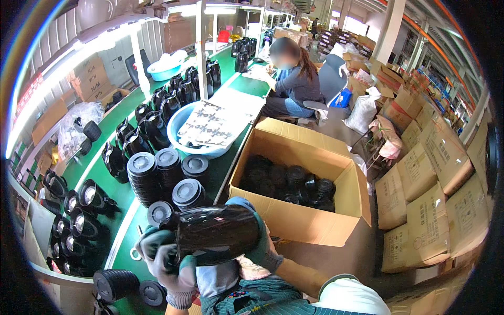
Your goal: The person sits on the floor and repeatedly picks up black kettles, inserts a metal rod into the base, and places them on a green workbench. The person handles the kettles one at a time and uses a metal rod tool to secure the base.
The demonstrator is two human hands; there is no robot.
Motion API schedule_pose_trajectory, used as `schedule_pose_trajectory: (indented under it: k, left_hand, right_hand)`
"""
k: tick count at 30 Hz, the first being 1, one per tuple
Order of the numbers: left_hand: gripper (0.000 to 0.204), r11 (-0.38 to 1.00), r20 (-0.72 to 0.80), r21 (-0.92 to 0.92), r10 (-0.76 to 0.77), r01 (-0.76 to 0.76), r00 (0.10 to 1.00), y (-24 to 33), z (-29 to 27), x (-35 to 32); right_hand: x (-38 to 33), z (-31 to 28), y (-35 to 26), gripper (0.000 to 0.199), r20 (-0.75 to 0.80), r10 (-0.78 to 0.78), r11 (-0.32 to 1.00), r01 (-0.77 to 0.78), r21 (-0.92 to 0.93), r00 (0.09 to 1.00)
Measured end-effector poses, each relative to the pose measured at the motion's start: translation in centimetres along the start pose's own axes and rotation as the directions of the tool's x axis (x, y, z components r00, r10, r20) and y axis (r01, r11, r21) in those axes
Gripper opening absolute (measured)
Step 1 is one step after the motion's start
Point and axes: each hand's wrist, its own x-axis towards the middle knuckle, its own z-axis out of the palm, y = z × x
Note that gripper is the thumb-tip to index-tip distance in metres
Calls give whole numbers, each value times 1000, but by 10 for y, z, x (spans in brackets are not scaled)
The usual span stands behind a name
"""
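Both gloved hands grip a glossy black jug body (218, 233) lying on its side, close to the person's chest, just over the near edge of the green counter (118, 194). The left hand (167, 265) has its fingers clenched around the jug's open end; the right hand (257, 239) wraps its fingers over the other end. Stacks of round black lids (157, 176) stand on the counter just beyond. Right of them sits an open cardboard box (302, 181) holding more black parts. A pale blue basin (184, 123) holds printed sheets. Farther along, a seated person (294, 79) works.
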Motion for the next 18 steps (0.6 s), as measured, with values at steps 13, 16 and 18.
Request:
schedule_pose_trajectory:
  k: [13, 16, 18]
  left_hand:
    - [65, -257, 724, -654, -484, 711, 492, -62, -17, -50]
    - [64, -31, 612, -705, -532, 709, 585, -69, -36, -54]
    - [67, 46, 585, -728, -479, 684, 654, -59, -43, -43]
  right_hand:
    - [47, 43, -144, 90, 779, -290, 406, 809, -426, 556]
    - [35, 42, -115, 51, 698, -351, 361, 778, -515, 624]
    - [27, 39, -95, 41, 572, -346, 517, 660, -545, 743]
